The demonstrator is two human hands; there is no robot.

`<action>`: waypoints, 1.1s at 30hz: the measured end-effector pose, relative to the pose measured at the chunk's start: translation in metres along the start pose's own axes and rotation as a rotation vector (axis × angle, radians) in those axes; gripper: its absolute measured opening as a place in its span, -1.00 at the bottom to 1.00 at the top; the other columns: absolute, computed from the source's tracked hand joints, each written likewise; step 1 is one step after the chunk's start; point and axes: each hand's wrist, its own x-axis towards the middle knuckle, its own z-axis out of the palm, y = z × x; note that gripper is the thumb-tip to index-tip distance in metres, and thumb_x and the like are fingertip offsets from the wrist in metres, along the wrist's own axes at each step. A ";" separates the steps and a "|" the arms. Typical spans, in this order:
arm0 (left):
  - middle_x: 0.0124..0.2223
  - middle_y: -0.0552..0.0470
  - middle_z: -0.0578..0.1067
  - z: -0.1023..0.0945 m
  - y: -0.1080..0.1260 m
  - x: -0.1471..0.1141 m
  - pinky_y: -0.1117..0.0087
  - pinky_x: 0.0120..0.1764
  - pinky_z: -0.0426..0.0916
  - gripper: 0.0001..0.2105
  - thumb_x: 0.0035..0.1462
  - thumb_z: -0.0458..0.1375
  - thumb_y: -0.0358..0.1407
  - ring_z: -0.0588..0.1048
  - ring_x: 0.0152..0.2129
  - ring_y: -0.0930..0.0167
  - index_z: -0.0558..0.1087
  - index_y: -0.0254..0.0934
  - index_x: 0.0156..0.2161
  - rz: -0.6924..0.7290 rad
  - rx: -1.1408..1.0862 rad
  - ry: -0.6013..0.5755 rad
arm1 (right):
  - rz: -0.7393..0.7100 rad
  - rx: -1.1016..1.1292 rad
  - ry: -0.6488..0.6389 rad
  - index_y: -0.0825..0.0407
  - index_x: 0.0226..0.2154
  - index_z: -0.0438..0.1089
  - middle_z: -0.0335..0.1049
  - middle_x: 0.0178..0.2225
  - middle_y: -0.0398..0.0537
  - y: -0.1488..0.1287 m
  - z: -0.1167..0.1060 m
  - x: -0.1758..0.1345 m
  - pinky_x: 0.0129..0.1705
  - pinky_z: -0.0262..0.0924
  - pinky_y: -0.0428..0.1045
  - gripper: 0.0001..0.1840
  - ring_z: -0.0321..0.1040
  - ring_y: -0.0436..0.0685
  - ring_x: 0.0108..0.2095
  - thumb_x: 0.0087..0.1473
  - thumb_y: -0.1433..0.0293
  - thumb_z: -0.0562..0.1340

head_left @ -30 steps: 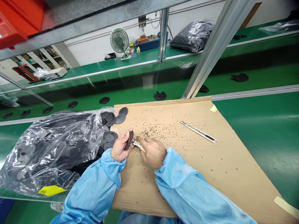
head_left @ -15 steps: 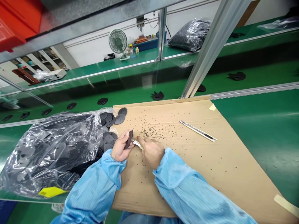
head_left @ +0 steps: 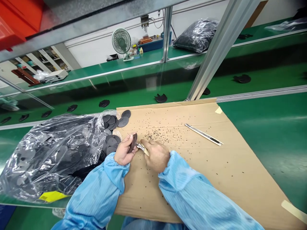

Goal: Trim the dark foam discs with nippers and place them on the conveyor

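At centre frame, the left hand (head_left: 123,151) pinches 1 or more dark discs (head_left: 132,143) on edge; the right hand (head_left: 157,156) grips small pliers (head_left: 141,147) by the rim. Doing this well likely means steady discs and plier tips clear of the left hand.

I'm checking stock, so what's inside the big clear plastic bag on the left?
Flat, round, dark grey discs show through the big clear plastic bag, with more spread at its right-hand end. Whatever lies beneath the outermost layer is covered, and glare hides patches.
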 end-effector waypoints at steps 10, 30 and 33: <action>-0.46 0.10 0.32 -0.003 -0.001 0.002 0.56 -0.66 0.05 -0.75 -0.02 0.28 -0.34 0.20 -0.70 0.61 0.38 -0.33 -0.21 -0.003 0.004 0.004 | -0.010 -0.004 -0.068 -0.11 0.08 0.22 0.42 -0.15 -0.05 0.003 0.000 0.003 -0.23 0.19 -0.03 -0.53 0.37 0.18 -0.20 0.09 0.39 0.10; -0.47 0.08 0.31 -0.005 0.001 0.002 0.57 -0.67 0.02 -0.87 0.07 0.17 -0.42 0.19 -0.69 0.60 0.40 -0.37 -0.22 -0.082 -0.099 -0.049 | -0.041 0.058 0.030 -0.08 0.04 0.25 0.39 -0.21 -0.04 0.003 0.008 0.001 -0.22 0.14 -0.02 -0.55 0.33 0.17 -0.22 0.05 0.37 0.10; -0.47 0.08 0.31 -0.005 0.001 0.002 0.57 -0.67 0.03 -0.88 0.07 0.17 -0.41 0.19 -0.69 0.60 0.40 -0.36 -0.23 -0.078 -0.083 -0.044 | -0.035 0.055 0.008 -0.08 0.03 0.25 0.39 -0.21 -0.04 0.003 0.009 0.002 -0.22 0.14 -0.02 -0.56 0.33 0.17 -0.23 0.06 0.36 0.10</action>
